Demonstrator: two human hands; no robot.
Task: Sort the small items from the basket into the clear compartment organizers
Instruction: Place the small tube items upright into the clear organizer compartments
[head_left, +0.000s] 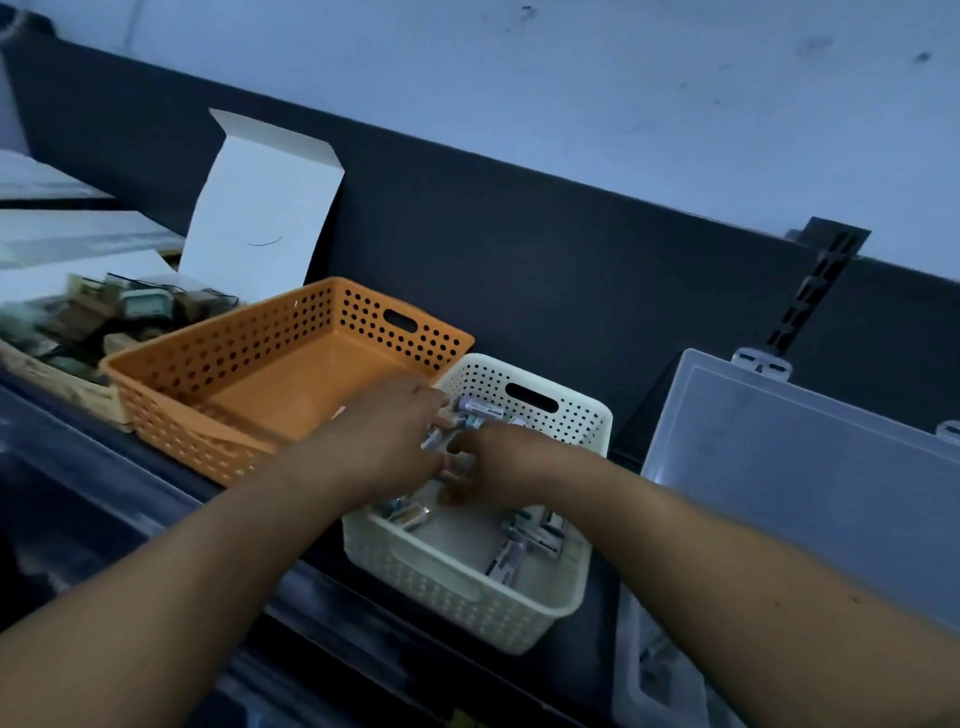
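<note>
Organizer (810, 483) is sitting just right of the basket (457, 597), with its clear lid standing open. Its compartments are only showing as a blur off the basket's near-right corner.

Orange basket (171, 415) is sitting just beside the basket's far-left corner. Card box (265, 208) and a cluttered tray (31, 364) are lying further left of that.

Both hands are working inside the basket at its far-left end. Left hand (384, 441) is curling its fingers round a few items (434, 441) and looks to be gripping them. Right hand (498, 462) is curling onto the same cluster, but with the blur I can't tell if it's actually holding anything.

Cylinder (480, 410) is lying just beyond both sets of fingertips, against the basket's far wall. Its long axis is running roughly left to right along that wall. More items are lying loose at the basket's near-right.

Key relation: the organizer is lying right of the basket, so the right hand is the nearer carrier. My guess is the left is gathering and feeding across. A pinch across the cylinder's short axis looks like the easy grab.
</note>
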